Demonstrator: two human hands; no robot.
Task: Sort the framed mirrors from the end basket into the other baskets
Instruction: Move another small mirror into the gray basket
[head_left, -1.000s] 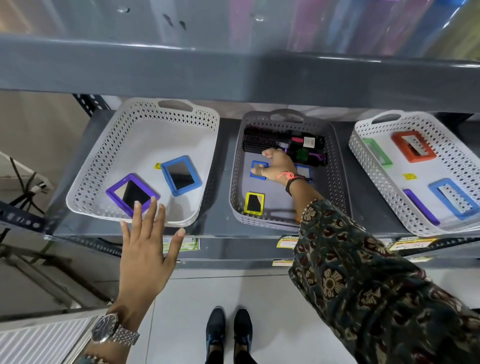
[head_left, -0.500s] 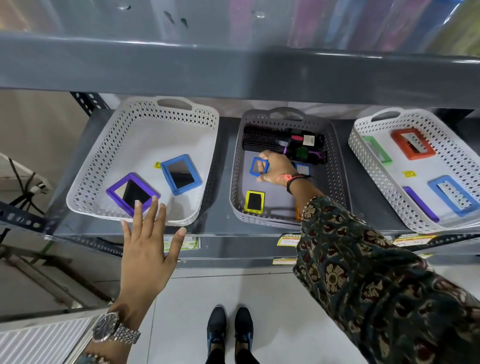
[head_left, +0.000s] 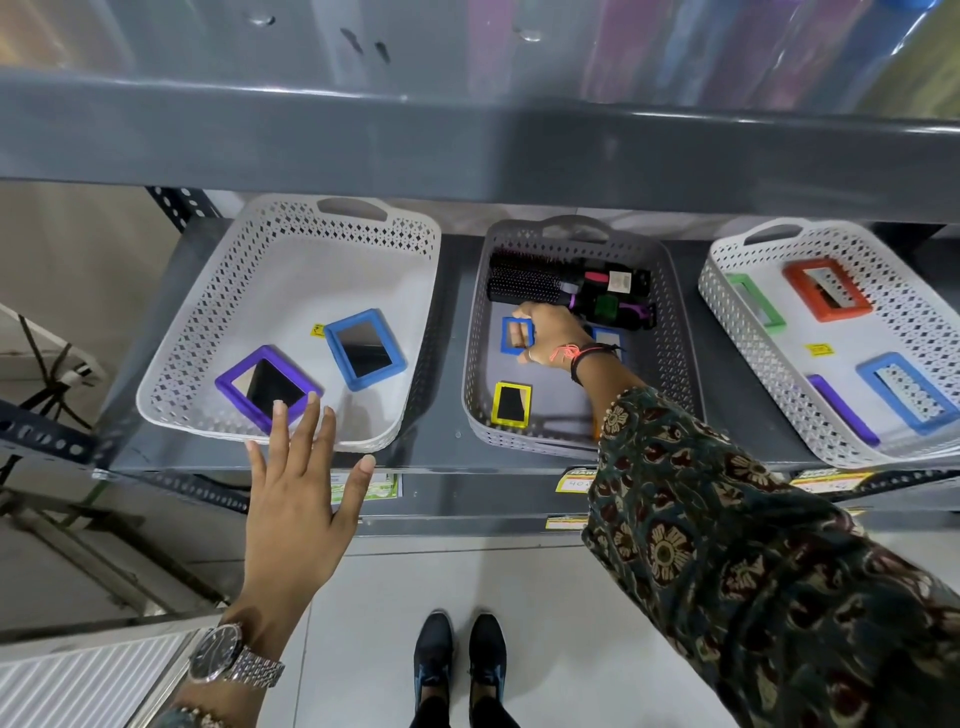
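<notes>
My right hand (head_left: 553, 335) reaches into the grey middle basket (head_left: 680, 332) and grips a small blue-framed mirror (head_left: 516, 335), tilted up off the floor of the basket. A small yellow-framed mirror (head_left: 511, 404) lies near that basket's front, and another blue-framed one (head_left: 605, 336) shows behind my wrist. My left hand (head_left: 298, 488) hovers open, fingers spread, at the front rim of the white left basket (head_left: 291, 234), which holds a purple-framed mirror (head_left: 266, 387) and a blue-framed mirror (head_left: 364, 349). The white right basket (head_left: 727, 291) holds orange (head_left: 826, 290), green (head_left: 756, 306), blue (head_left: 906, 392) and purple (head_left: 841, 410) framed mirrors.
Black hairbrushes (head_left: 524, 283) and small dark items lie at the back of the grey basket. The grey upper shelf (head_left: 467, 150) overhangs the baskets closely. Price labels (head_left: 571, 480) line the shelf edge. My shoes (head_left: 460, 660) stand on a tiled floor below.
My right hand has closed on the small blue-framed mirror and tipped it up from the basket floor. My left hand has stayed by the left basket's front rim.
</notes>
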